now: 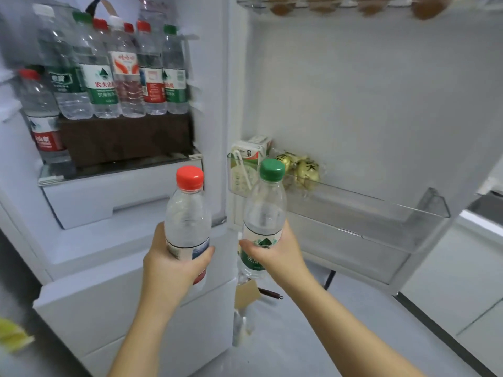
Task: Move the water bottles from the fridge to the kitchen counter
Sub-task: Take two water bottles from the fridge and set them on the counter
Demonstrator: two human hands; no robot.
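Head view; gripping a red-capped water bottle (187,219) round its label with the left hand (174,263), fingers and thumb curled about it; gripping a green-capped water bottle (265,213) the same way with the right hand (275,248), thumb laid across a green-and-white label; holding both upright, side by side and just apart, out in front of the open fridge (212,104) and above the floor (299,336); clear, faintly ribbed plastic on both, rounded shoulders, smooth screw caps; deeper inside, a row of more bottles (117,74) with red, green and white caps, standing close together on a dark brown box (125,137); under that, a glass shelf (119,165) and a white drawer (109,197); on the door, a clear plastic bin (353,202) holding a small drink carton (242,164) with a straw and some gold-wrapped packets (302,168); brown eggs (367,6) blurred along the top edge; pale, smooth floor below.
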